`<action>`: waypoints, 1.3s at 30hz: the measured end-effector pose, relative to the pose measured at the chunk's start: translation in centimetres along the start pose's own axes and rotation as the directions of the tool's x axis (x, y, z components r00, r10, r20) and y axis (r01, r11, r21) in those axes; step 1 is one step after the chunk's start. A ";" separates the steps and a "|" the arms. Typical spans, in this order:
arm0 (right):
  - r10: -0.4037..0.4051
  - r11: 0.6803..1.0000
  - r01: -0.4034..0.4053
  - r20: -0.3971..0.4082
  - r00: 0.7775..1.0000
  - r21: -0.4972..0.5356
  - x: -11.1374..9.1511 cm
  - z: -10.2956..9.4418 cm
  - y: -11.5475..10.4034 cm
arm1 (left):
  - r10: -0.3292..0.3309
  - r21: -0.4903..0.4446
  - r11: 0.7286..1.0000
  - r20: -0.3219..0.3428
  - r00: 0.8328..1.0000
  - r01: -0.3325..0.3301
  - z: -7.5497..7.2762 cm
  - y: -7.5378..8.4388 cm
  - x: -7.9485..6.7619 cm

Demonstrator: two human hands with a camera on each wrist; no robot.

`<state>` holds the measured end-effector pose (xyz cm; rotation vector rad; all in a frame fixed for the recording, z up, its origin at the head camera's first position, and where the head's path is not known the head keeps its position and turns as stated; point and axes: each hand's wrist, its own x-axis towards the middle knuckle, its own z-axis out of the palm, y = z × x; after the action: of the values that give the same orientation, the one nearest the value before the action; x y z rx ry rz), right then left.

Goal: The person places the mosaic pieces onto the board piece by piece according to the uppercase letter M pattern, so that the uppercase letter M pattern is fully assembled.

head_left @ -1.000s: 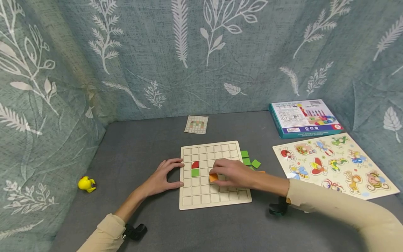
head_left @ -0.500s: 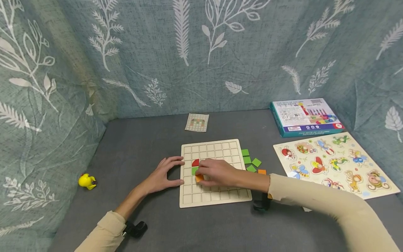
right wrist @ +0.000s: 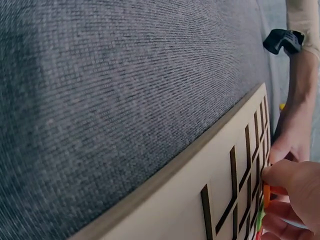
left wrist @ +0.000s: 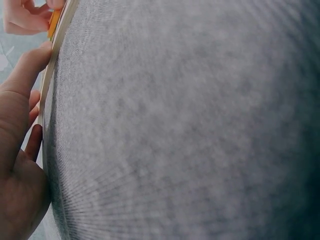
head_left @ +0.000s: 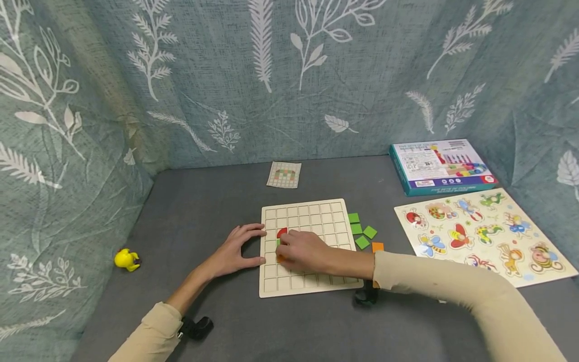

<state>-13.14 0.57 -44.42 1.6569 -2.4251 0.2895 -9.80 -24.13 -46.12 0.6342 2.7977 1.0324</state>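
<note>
A pale wooden grid board (head_left: 316, 221) lies on the grey table. My right hand (head_left: 306, 251) is over its left part, pinching an orange square tile (right wrist: 266, 196) between thumb and fingers. In the head view that tile is mostly hidden by the fingers, just below a green tile (head_left: 278, 243) set in the grid. A red quarter-round tile (head_left: 282, 232) sits above the green one. My left hand (head_left: 231, 253) rests at the board's left edge, its thumb and fingertips touching the rim. In the left wrist view the left thumb lies along the board's side.
Several loose green tiles (head_left: 370, 232) and an orange tile (head_left: 377, 247) lie right of the board. Behind it is a small pattern card (head_left: 284, 175). An animal puzzle board (head_left: 480, 236) and a teal box (head_left: 441, 168) occupy the right. A yellow toy (head_left: 126, 259) stands far left.
My right hand has moved left across the board with the orange tile, arriving below the green tile. My left hand has stayed at the board's left edge.
</note>
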 end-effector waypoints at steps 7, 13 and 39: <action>0.007 1.000 -0.006 0.026 1.000 -0.022 -0.1 0.2 -0.2 | 0.002 0.007 1.000 -0.009 1.000 -0.002 0.2 0.0 -0.1; -0.013 1.000 0.013 -0.006 1.000 0.005 -0.1 0.3 -0.3 | 0.008 0.002 1.000 -0.013 1.000 -0.008 0.1 0.0 0.0; 0.035 0.994 -0.022 -0.120 0.992 0.106 -4.2 -3.0 2.4 | -0.008 0.005 1.000 -0.014 1.000 0.008 0.3 0.0 0.1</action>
<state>-13.73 6.00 -42.74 1.5964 -2.3820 0.5148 -9.88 -23.92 -46.31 0.6176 2.8137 1.0322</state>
